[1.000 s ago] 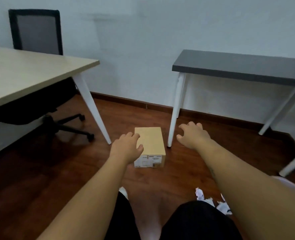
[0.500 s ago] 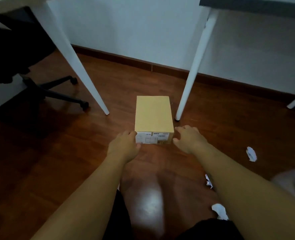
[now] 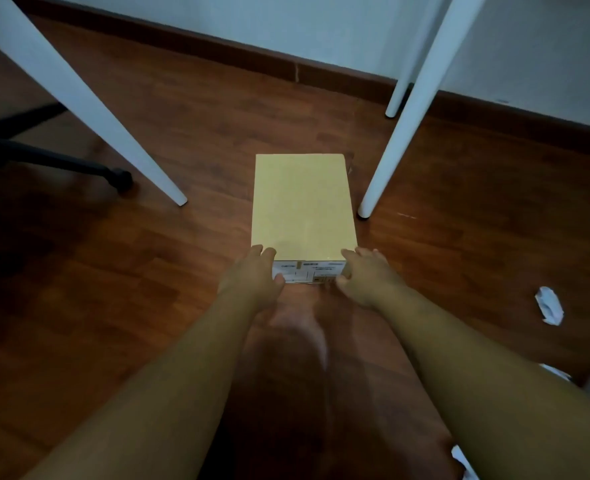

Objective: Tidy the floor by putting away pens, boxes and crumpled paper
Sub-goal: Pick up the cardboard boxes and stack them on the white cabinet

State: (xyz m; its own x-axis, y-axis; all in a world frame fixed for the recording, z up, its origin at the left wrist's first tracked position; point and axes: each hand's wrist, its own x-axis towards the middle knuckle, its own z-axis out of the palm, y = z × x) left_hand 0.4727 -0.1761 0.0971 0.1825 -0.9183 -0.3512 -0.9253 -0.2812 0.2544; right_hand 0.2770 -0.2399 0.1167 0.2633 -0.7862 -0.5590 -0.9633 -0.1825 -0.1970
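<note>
A tan cardboard box with a white label on its near end rests on the dark wooden floor, between two white table legs. My left hand clasps the box's near left corner, fingers on top and thumb on the labelled end. My right hand clasps the near right corner the same way. A crumpled white paper lies on the floor to the right. More white paper scraps show at the bottom right edge, partly hidden by my right arm.
A slanted white table leg stands left of the box and another white leg right of it, with a third behind. A black office chair base with a caster sits at the left. The wall and dark skirting run along the back.
The view has dropped closer to the floor. Both hands went from hovering over the box to closing on its near corners.
</note>
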